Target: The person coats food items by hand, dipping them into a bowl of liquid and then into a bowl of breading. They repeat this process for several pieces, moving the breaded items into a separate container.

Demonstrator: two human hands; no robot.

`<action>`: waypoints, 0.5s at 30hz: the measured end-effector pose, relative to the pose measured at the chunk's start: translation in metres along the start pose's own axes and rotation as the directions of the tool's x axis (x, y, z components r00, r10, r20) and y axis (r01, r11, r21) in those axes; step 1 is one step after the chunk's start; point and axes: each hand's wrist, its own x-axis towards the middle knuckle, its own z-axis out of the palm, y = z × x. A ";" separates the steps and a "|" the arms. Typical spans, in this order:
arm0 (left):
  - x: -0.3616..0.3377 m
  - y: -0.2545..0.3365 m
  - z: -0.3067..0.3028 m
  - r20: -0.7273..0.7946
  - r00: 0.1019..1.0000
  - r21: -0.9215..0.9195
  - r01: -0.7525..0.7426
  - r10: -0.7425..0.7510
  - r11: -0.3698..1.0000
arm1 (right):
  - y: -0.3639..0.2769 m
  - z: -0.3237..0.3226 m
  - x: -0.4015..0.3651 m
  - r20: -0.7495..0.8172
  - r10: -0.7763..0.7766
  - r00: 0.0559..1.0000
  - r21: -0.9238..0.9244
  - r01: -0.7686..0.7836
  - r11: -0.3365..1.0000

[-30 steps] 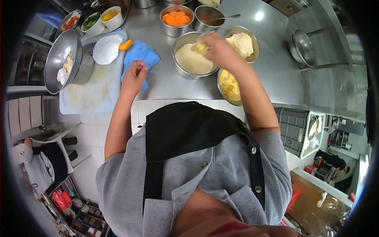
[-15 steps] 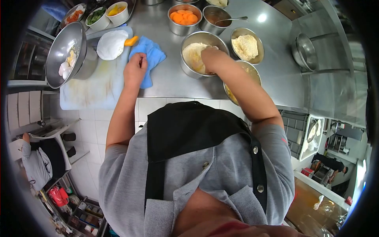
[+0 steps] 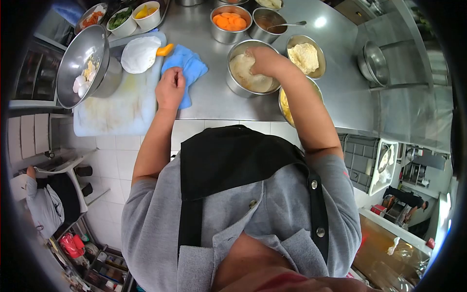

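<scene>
My right hand (image 3: 263, 62) reaches down into a steel bowl (image 3: 237, 88) of pale, flour-like powder (image 3: 245, 70). Its fingertips are partly hidden at the powder, so their grip does not show. Just right of that bowl stands another with a crumbly, pale yellow coated piece (image 3: 302, 57). Beneath my right forearm, a third bowl with yellow contents (image 3: 285, 104) is partly covered. My left hand (image 3: 170, 88) is curled closed near the table's front edge, with nothing visible in it. It lies against a crumpled blue cloth (image 3: 191, 69), beside the cutting board (image 3: 114, 114).
A tilted steel bowl (image 3: 99, 46) holding eggshells stands on the board's left. Near it lies a white disc with an orange handle (image 3: 164, 49). Sliced carrots (image 3: 229, 21) and a bowl with a spoon (image 3: 289, 23) sit behind. Another person (image 3: 53, 199) is at far left.
My right hand has shifted toward the far side of the powder bowl. Yellow bits that showed there earlier are now covered by paler powder. My left hand stays closed by the cloth.
</scene>
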 end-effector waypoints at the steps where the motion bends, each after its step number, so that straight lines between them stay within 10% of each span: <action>1: 0.000 -0.001 0.001 -0.004 1.000 0.001 -0.011 0.011 1.000 | -0.003 -0.004 -0.001 0.001 0.001 1.000 0.020 -0.001 1.000; 15: 0.000 0.000 -0.002 0.004 1.000 -0.012 -0.001 0.001 1.000 | 0.001 -0.008 0.020 0.235 -0.082 0.968 -0.032 0.092 0.995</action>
